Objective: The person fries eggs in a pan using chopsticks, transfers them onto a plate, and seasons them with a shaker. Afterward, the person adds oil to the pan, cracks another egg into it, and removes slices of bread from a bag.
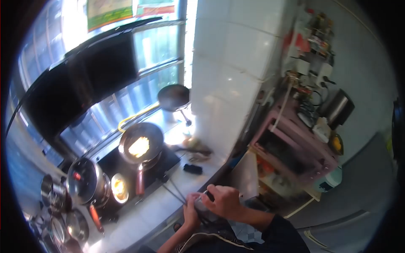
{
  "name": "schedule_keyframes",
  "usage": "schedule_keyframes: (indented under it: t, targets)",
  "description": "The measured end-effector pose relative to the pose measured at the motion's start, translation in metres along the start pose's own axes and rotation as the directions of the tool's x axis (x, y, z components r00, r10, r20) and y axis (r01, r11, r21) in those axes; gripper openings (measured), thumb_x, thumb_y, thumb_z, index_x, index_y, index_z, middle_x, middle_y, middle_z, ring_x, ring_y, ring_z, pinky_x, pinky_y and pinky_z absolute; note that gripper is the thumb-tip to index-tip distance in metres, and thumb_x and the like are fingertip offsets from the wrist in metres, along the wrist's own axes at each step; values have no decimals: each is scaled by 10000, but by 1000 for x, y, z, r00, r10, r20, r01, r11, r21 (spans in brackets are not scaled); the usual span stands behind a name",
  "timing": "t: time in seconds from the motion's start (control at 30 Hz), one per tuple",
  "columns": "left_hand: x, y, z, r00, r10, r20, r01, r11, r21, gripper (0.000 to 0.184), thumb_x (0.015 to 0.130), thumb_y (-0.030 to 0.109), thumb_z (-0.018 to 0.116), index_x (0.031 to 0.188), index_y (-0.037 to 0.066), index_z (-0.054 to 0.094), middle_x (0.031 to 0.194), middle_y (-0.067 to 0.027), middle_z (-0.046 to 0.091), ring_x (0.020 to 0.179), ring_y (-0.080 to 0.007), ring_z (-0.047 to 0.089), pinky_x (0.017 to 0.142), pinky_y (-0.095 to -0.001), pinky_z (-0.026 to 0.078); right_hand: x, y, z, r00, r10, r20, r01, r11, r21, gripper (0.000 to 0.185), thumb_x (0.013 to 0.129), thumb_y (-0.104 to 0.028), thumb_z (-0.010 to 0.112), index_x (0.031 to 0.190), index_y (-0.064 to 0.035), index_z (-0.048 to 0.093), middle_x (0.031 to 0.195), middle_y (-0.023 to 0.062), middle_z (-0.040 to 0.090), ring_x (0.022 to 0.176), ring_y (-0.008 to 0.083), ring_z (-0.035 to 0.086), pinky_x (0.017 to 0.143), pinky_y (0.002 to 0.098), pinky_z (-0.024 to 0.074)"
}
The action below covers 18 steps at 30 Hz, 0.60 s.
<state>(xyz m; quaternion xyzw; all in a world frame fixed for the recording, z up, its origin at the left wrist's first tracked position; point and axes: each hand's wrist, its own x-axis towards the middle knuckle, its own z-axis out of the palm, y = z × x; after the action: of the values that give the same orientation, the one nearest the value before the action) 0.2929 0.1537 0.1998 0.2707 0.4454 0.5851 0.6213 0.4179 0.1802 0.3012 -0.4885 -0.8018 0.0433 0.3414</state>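
My left hand is closed around a pair of long dark chopsticks, which point up and left over the counter edge. Close beside it, my right hand is curled around a small dark thing whose kind I cannot make out; the fingers hide most of it. Both hands are nearly touching in front of my body. On the stove stands a frying pan with a red-brown handle, and bright yellow food lies in it. A plate of similar yellow food is to the left of its handle.
A lidded pot with an orange-red handle stands left, near metal pots. A black object lies on the white counter. Another pan is by the window. A pink oven stands to the right.
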Motion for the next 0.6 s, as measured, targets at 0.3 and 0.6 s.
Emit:
schedule_keyframes:
  t: [0.3,0.6]
  targets:
    - [-10,62,-82,940,107,323,-140,987,79,725,836,559,453,1328,42,325,1057,-112,549,736,-145,579,523,-238,480,46,-59,50,989,105,105,-117,986,119,213,779,-291,571,709,-90,567,553,149,556,544,337,576,491,414,458]
    - [-3,73,-117,783,-196,590,368,911,-186,701,855,566,398,1333,63,300,890,-134,577,652,-183,590,437,-239,427,56,-77,56,958,-20,285,-29,985,168,196,785,-268,558,733,-80,574,554,135,546,542,322,566,502,397,432]
